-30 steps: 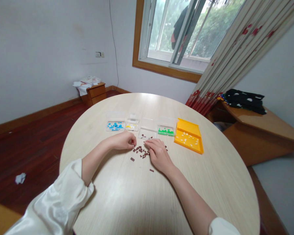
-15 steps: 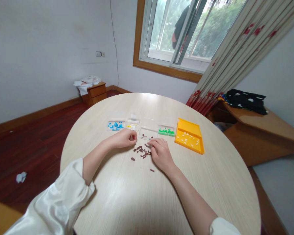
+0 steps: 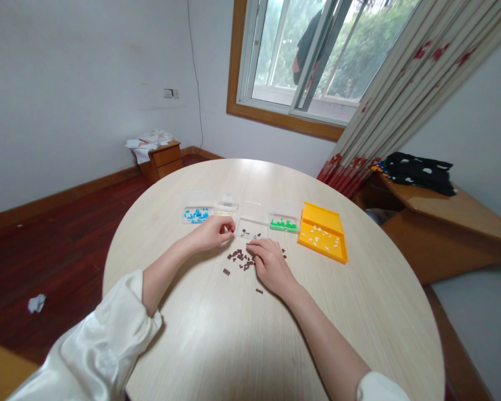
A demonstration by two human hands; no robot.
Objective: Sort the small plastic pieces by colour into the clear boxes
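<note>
Head view: left hand curled far-left of small brown plastic bricks, right hand curled among them; both grips unclear.

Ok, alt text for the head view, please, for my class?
A person's right hand is at small brown pieces on a round table; the left hand is beside a clear box holding a few more. Nearby boxes hold blue pieces, yellow pieces, green pieces and white pieces.
</note>
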